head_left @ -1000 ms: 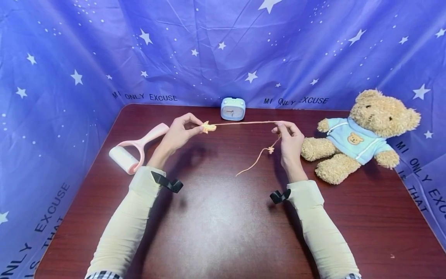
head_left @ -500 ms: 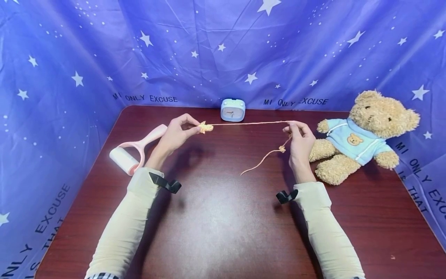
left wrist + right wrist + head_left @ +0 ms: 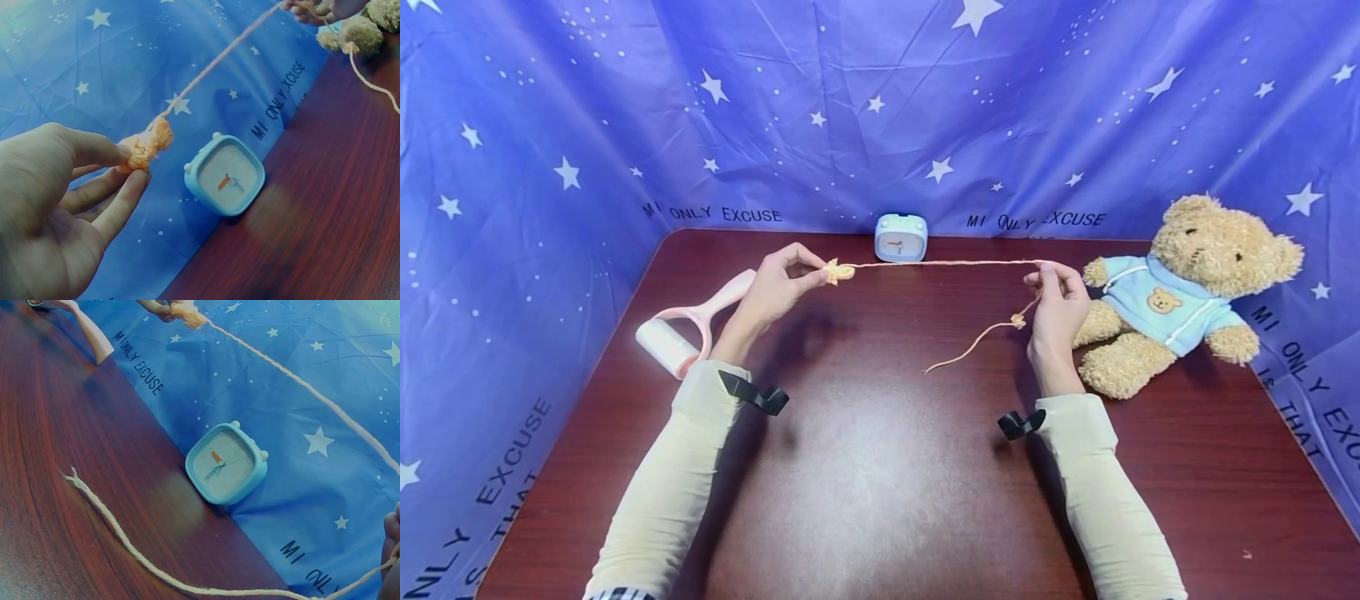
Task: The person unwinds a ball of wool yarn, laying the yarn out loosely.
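My left hand (image 3: 775,287) pinches a small knotted bundle of peach yarn (image 3: 841,272) between thumb and fingertips, above the table's far left part. In the left wrist view the bundle (image 3: 149,147) looks thick and looped. From it a single strand of yarn (image 3: 940,263) runs nearly straight across to my right hand (image 3: 1060,312), which pinches it between thumb and forefinger. Below the right hand hangs a loose tail with a small knot (image 3: 1017,320). The tail's frayed end (image 3: 74,477) shows in the right wrist view, where most of the right hand is out of frame.
Behind the strand stands a light blue alarm clock (image 3: 901,237) near the table's back edge. A pink-handled lint roller (image 3: 670,343) lies left, beside my left forearm. A teddy bear (image 3: 1180,292) in a blue top sits right, close to my right hand. A starry blue curtain (image 3: 820,150) surrounds the table (image 3: 880,500).
My right hand has moved right, towards the bear, and the left slightly left. The span of yarn between them is longer, and the knotted tail has shifted right with the right hand.
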A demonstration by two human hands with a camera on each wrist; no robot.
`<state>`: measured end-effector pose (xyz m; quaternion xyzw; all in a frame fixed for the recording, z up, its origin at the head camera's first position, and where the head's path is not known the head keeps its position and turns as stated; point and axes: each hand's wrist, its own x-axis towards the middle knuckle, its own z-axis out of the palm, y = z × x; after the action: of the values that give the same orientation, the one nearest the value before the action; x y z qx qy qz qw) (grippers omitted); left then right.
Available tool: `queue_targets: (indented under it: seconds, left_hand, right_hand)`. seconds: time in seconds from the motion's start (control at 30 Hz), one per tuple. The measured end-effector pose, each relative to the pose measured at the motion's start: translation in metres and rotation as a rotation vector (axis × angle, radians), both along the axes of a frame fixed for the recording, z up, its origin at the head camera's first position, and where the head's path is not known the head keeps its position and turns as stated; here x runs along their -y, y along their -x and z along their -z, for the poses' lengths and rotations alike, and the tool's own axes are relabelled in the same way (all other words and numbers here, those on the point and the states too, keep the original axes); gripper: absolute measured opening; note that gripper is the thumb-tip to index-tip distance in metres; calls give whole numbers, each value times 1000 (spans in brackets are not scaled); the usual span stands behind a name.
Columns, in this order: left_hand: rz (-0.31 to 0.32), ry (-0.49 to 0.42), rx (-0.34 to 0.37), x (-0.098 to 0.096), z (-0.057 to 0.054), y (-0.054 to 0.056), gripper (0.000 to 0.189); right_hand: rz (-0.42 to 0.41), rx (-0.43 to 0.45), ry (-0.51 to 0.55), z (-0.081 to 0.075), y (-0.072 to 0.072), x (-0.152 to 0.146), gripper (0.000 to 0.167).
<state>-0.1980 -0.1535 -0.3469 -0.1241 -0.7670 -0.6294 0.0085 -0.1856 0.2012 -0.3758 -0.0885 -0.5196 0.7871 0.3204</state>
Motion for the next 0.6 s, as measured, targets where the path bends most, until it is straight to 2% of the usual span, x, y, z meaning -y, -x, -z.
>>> queue_targets:
  seconds: [0.13, 0.37, 0.6]
  left_hand:
    - [-6, 7, 10, 2, 0, 0, 19]
    - [-2, 17, 4, 0, 1, 0, 18]
    - [15, 30, 6, -4, 1, 0, 20]
  right_hand:
    - [-22, 31, 3, -1, -2, -1, 6]
    - [-102, 173, -165, 9, -5, 2, 7]
    - [-213, 271, -265, 25, -8, 10, 6]
